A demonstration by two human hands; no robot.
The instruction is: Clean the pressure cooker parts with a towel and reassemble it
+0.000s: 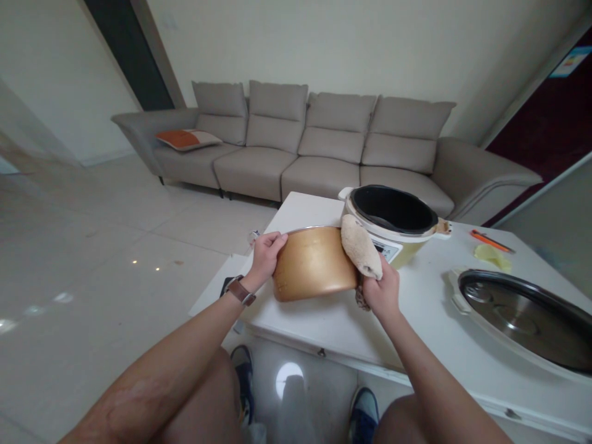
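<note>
My left hand (267,252) grips the left rim of a gold-coloured inner pot (313,263), holding it just above the white table (324,320). My right hand (382,291) is closed on a beige cloth (361,250) pressed against the pot's right side. Right behind the pot stands the open rice cooker body (393,222) with its dark empty cavity. A watch sits on my left wrist.
The cooker's lid (527,317) lies inside-up at the table's right. A yellow rag (494,256) and an orange tool (490,241) lie at the far right. A grey sofa (324,148) with an orange cushion stands behind. My knees and shoes are below the table edge.
</note>
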